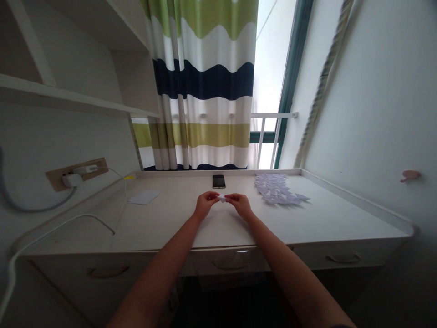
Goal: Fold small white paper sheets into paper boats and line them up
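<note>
Between my two hands is a small folded piece of white paper [222, 198], held over the middle of the desk. My left hand [205, 202] pinches its left side with thumb and fingertips. On the other side my right hand [241, 204] grips it in the same way. The paper's exact shape is too small to make out. Just beyond the hands lies a dark phone [219, 181]. To the right, many folded white paper pieces [278, 189] lie in overlapping rows, with pointed ends showing.
A few flat white sheets [144, 196] lie on the desk [164, 228] at the left. A white cable [92, 216] crosses the left edge, near a wall socket [77, 173] with plugs. Shelves [78, 98] overhang on the left. A striped curtain [205, 109] hangs behind the desk.
</note>
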The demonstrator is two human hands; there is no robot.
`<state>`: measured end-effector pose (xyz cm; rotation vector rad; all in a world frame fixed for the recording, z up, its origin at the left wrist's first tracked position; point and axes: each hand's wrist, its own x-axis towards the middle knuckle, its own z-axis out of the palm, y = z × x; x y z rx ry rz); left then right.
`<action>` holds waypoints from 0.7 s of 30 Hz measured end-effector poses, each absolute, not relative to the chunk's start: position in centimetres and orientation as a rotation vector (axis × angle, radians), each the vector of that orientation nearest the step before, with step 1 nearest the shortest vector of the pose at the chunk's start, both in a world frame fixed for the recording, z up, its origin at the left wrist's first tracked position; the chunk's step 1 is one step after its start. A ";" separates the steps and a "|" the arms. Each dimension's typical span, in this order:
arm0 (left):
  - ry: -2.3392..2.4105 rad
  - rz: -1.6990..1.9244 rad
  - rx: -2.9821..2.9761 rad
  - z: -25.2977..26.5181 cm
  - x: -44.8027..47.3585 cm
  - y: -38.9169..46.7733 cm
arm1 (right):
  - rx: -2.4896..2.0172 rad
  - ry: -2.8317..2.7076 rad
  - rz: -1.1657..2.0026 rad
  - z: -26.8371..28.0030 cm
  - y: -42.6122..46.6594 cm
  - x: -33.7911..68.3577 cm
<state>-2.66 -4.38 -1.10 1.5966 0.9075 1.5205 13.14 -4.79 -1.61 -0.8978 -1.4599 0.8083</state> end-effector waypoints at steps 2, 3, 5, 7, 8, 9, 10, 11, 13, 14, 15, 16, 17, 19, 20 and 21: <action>0.925 1.525 1.657 -1.1 -2.7 -4.5 | -0.914 -1.464 0.802 -1.6 -4.8 13.2; 0.936 1.530 1.687 -1.1 -2.8 -4.6 | -0.919 -1.463 0.796 -1.5 -4.9 13.2; 0.963 1.546 1.739 -1.1 -2.8 -4.7 | -0.920 -1.460 0.791 -1.5 -4.9 13.2; 0.987 1.556 1.778 -1.2 -2.9 -4.7 | -0.912 -1.456 0.796 -1.5 -4.9 13.2; 0.993 1.559 1.793 -1.2 -2.9 -4.7 | -0.910 -1.455 0.796 -1.5 -4.9 13.2; 0.995 1.560 1.807 -1.2 -2.9 -4.6 | -0.912 -1.454 0.792 -1.5 -4.9 13.1; 0.995 1.562 1.819 -1.3 -2.9 -4.6 | -0.917 -1.455 0.782 -1.5 -4.9 13.1; 0.997 1.565 1.830 -1.3 -2.9 -4.6 | -0.921 -1.457 0.769 -1.5 -4.9 13.1; 1.004 1.573 1.852 -1.3 -2.9 -4.5 | -0.926 -1.464 0.746 -1.5 -4.8 13.1; 1.008 1.576 1.864 -1.2 -2.9 -4.5 | -0.925 -1.467 0.738 -1.6 -4.8 13.1; 1.011 1.578 1.874 -1.2 -2.9 -4.5 | -0.923 -1.471 0.733 -1.6 -4.8 13.2; 1.012 1.581 1.882 -1.2 -2.8 -4.6 | -0.921 -1.473 0.728 -1.7 -4.8 13.2; 1.011 1.585 1.887 -1.1 -2.8 -4.6 | -0.921 -1.473 0.725 -1.7 -4.8 13.2; 1.009 1.591 1.892 -1.1 -2.8 -4.6 | -0.924 -1.473 0.721 -1.8 -4.7 13.2; 1.009 1.593 1.897 -1.0 -2.8 -4.6 | -0.926 -1.474 0.721 -1.8 -4.7 13.1; 1.010 1.593 1.905 -1.0 -2.8 -4.6 | -0.927 -1.475 0.720 -1.9 -4.6 13.1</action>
